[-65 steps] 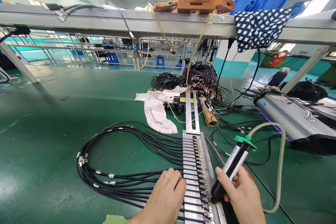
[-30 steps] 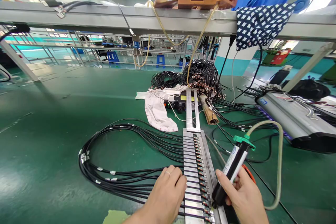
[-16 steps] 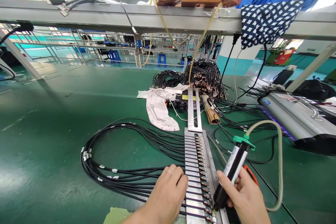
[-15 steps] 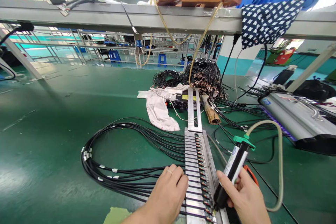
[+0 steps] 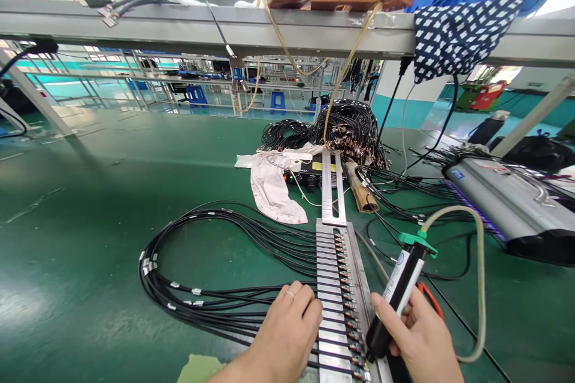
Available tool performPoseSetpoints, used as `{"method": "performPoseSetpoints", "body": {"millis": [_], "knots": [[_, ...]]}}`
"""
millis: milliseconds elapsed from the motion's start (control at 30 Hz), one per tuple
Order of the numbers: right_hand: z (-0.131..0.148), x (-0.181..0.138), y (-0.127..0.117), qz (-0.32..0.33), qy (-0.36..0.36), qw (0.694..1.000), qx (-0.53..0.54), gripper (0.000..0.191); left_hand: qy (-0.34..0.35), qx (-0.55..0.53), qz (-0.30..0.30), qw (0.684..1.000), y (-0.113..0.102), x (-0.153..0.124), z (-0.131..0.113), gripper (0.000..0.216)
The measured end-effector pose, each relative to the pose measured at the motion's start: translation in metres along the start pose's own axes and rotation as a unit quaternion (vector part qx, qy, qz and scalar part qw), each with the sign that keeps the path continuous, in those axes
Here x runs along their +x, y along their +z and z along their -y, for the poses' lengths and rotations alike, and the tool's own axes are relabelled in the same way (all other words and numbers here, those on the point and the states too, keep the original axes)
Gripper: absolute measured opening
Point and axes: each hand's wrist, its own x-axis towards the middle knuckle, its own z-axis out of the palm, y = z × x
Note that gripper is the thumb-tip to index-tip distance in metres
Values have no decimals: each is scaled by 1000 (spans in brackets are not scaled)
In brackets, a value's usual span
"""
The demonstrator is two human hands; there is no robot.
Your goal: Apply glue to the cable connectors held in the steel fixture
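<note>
Head view: right hand (image 5: 420, 341) grips black, white-labelled, green-capped syringe (image 5: 398, 298); left hand (image 5: 287, 335) flat on cables (image 5: 233, 305).

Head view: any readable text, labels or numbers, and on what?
No text is legible.
Syringe in the right hand: white label with a blue mark, print too blurred.
Black box behind the jig: yellow label, characters too small.
Grey unit: blue sticker and red-white label, both unreadable.
Cables: white tags, too small to tell if printed.
</note>
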Motion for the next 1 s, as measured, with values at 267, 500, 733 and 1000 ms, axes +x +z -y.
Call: {"method": "performPoseSetpoints", "body": {"millis": [267, 500, 733, 1000], "knots": [[1, 0, 0, 0, 5, 1000, 9, 45, 4, 2, -8, 1000, 2, 0, 1, 19], [3, 0, 0, -4, 3, 1000, 21, 42, 3, -4, -5, 1000, 2, 0, 1, 18], [1, 1, 1, -14, -9, 1000, 16, 43, 4, -2, -7, 1000, 2, 0, 1, 18], [-3, 3, -1, -31, -27, 999, -9, 42, 4, 7, 13, 1000, 1, 0, 0, 20]]}}
